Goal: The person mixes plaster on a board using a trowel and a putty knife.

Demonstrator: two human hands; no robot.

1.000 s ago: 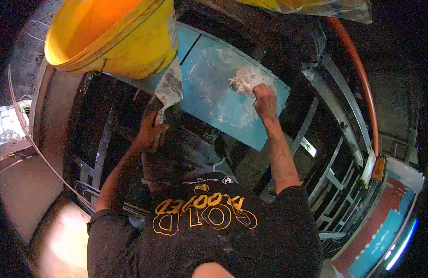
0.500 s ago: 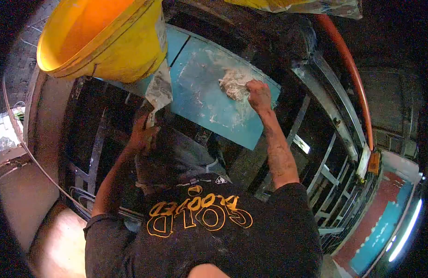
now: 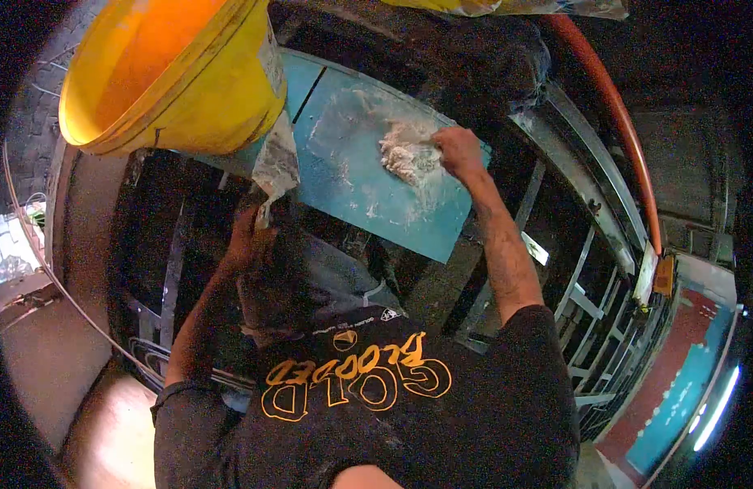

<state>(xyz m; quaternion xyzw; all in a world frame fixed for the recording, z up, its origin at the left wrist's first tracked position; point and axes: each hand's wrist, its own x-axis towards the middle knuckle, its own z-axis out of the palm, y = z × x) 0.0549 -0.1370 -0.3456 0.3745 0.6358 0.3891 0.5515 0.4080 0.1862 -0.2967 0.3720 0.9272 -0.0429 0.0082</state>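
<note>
On a light blue board (image 3: pixel 368 216) lies a mound of wet, off-white paste (image 3: pixel 409 155), with pale smears spread around it. My right hand (image 3: pixel 460 152) is closed at the right edge of the mound; whatever its fingers grip is hidden. Lower left, my left hand (image 3: pixel 250 236) is closed around the narrow lower end of a whitish, smeared, crumpled sheet (image 3: pixel 277 163), which looks like plastic or a bag. The sheet reaches up to the board's left side. Shadow hides part of the left fingers.
A large yellow bucket (image 3: pixel 189 98) is tilted at the upper left, close to the board. Metal framing (image 3: pixel 576 151) and an orange pipe (image 3: pixel 612 98) run along the right. A yellow bag (image 3: pixel 507 6) lies at the top. A cable (image 3: pixel 59 285) curves down the left.
My right hand has shifted slightly up and right along the paste, whose mound has changed shape a little. The left hand still grips the sheet. The view has shifted slightly.
</note>
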